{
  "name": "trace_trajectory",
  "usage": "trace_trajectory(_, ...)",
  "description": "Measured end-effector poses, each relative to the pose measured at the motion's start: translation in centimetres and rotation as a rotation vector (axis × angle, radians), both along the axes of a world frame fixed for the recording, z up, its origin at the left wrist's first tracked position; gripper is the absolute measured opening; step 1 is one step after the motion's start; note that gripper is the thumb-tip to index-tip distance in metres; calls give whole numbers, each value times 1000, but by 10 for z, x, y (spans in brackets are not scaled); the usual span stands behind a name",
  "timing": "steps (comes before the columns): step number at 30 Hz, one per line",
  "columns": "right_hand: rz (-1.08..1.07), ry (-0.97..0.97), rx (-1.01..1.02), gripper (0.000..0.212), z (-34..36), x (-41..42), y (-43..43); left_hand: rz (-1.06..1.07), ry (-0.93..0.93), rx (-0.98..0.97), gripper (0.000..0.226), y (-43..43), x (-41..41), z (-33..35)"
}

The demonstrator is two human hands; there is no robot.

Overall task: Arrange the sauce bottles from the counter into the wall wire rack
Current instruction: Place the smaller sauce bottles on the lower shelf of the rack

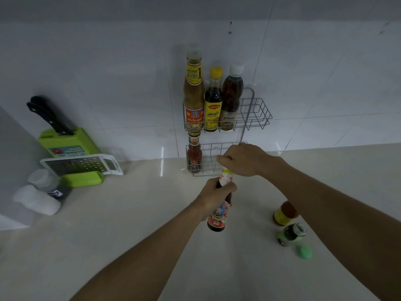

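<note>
A two-tier wire rack point(258, 114) hangs on the tiled wall. Its upper tier holds three bottles: a tall tan sauce point(193, 94), a yellow-capped dark sauce point(213, 103) and a white-capped brown sauce point(231, 98). A small red chilli bottle point(194, 153) stands at the left of the lower tier point(208, 148). My left hand point(214, 196) grips the middle of a dark sauce bottle point(218, 218) held above the counter, just in front of the lower tier. My right hand point(243, 159) closes over that bottle's top. Two small jars, a red-lidded one point(284, 213) and a green-labelled one point(291, 234), stand on the counter at right.
A green cap point(304, 252) lies by the jars. At left are a green knife block with black-handled knives point(63, 137), a white grater point(82, 164) on a green box, and two white-capped containers point(39, 192). The pale counter point(130, 213) stretches between.
</note>
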State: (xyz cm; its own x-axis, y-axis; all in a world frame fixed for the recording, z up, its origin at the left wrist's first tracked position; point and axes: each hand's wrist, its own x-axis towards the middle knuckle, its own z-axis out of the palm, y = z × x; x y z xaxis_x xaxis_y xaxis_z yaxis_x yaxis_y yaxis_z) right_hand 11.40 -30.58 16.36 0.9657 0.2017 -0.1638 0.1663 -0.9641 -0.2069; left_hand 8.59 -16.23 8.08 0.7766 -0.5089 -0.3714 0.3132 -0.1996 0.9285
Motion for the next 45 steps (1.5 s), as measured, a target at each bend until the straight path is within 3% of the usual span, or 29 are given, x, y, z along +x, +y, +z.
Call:
trace_trajectory(4,14,-155,97,49,-1,-1,1,72,-61,32,12,-4,3,4)
trace_trajectory(9,-12,11,-194,40,-2,0,7,106,-123,137,9,-7,3,-2)
trace_trajectory(14,88,-48,-21,50,9,-3,3,9,-72,59,8,1,3,3)
trace_trajectory(21,106,-182,-190,33,6,-3,12,95,-100,50,11,-1,3,2)
trace_trajectory(28,69,-191,-225,36,-1,-2,16,152,-100,58,13,-3,2,-2)
trace_trajectory(31,-51,-98,-4,51,-8,1,15,169,-87,47,11,-2,2,-3)
trace_trajectory(35,-311,246,606,52,10,1,9,213,-105,17,7,1,13,5)
trace_trajectory(39,-325,367,725,16,-8,-13,9,180,-184,20,40,-2,27,6)
trace_trajectory(41,-370,304,796,18,-27,-18,13,144,-197,46,39,-2,30,-2)
trace_trajectory(45,-320,180,649,27,-57,-21,18,80,-219,131,35,2,34,-16)
